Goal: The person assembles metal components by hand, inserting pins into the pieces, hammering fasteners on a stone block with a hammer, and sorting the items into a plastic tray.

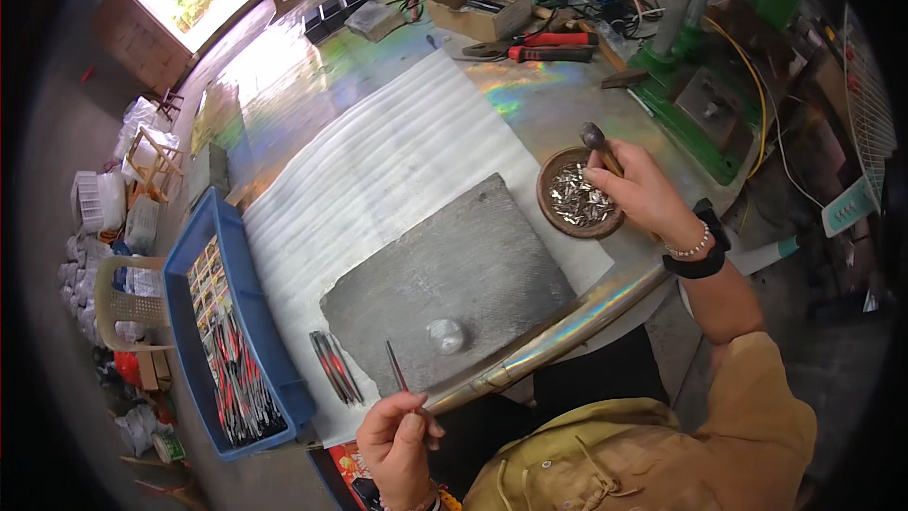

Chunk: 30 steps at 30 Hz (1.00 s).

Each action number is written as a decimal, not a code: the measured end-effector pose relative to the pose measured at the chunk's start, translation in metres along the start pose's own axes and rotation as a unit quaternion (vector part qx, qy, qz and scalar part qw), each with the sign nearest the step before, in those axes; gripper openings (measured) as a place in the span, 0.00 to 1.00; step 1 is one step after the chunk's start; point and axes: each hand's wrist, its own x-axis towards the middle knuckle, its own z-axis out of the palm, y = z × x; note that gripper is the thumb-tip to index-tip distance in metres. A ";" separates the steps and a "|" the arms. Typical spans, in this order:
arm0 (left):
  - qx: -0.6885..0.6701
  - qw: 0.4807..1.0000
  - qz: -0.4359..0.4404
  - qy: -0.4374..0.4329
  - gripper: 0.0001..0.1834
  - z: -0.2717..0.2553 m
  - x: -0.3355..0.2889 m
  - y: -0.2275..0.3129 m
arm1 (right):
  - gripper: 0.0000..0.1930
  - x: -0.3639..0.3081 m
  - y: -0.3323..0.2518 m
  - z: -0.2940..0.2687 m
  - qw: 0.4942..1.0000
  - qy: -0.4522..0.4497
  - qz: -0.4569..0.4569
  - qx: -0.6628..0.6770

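Observation:
My left hand (399, 445), near the table's front edge, pinches a slim red-and-dark stick-like piece (395, 364) whose tip points away over the grey stone slab (454, 270). My right hand (643, 191) is closed round a small hammer (596, 140), its dark head up, above the rim of a round brown bowl (550, 213). Many small shiny metal pieces (579, 197) fill that bowl, and my fingertips may touch them; I cannot tell. A clear, roundish lump (445, 336) sits on the slab near its front edge. Left of the slab lie several similar slim pieces (336, 367).
A blue bin (301, 407) of slim red-and-black pieces stands left. White foam sheet (312, 218) underlies the slab. Red-handled pliers (549, 54), an open cardboard box (435, 11) and cables lie at the back. A green press (676, 104) stands at right, a fan (856, 203) beside it.

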 end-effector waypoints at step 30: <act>0.022 0.995 0.094 0.039 0.20 0.001 0.021 -0.003 | 0.06 0.002 0.010 -0.004 0.966 -0.039 0.124 0.225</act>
